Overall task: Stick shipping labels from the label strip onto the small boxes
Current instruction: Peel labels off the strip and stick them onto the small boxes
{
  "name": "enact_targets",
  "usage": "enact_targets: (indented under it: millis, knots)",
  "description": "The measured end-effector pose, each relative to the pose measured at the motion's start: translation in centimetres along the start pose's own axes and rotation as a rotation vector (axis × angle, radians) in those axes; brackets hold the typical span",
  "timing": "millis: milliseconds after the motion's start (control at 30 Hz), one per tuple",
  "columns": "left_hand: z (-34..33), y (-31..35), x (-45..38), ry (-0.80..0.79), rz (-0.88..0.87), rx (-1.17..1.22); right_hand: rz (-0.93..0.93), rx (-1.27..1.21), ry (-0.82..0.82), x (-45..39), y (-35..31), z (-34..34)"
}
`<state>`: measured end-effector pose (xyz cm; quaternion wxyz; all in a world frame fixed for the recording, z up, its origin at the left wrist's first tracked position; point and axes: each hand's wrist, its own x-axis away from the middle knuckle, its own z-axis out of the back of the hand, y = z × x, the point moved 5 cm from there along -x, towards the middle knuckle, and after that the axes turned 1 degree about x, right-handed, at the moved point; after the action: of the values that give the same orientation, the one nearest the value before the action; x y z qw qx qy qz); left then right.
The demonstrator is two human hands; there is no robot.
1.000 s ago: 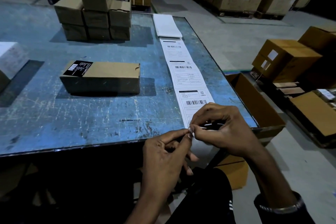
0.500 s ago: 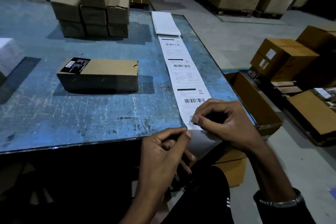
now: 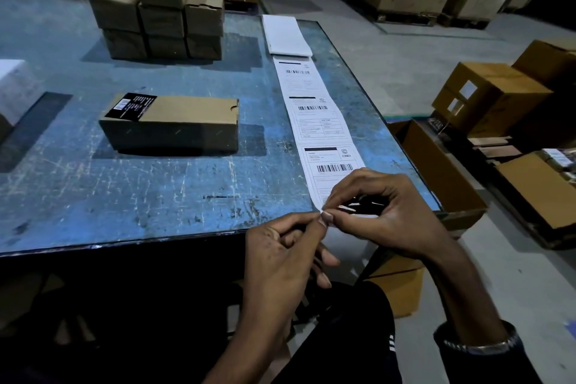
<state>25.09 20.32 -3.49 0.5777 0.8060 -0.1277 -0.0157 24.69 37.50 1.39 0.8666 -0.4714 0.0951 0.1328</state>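
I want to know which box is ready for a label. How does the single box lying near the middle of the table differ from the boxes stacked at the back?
The single box lies alone on the table; the stacked boxes sit piled in layers. The single box is long and low; the stacked boxes look shorter and more cube-like. The single box carries a black sticker at one end; none shows on the stacked boxes. Both are plain brown cardboard.

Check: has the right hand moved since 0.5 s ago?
Yes: the right hand came back down the label strip toward the near edge of the table, now meeting the left hand.
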Motion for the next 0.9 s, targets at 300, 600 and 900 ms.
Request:
enact_targets:
  millis: [300,600,900]
  knots:
    - [0.2,-0.2,0.1,-0.061,-0.092,-0.076,0.031,0.038,0.009,0.1,0.2,0.0]
    - [0.3,-0.2,0.2,-0.015,-0.090,-0.072,-0.017,0.031,0.309,0.0,1.1,0.6]
    - [1.5,1.2,0.7,0.078,-0.188,-0.299,-0.328,-0.161,0.404,-0.8,2.3,2.1]
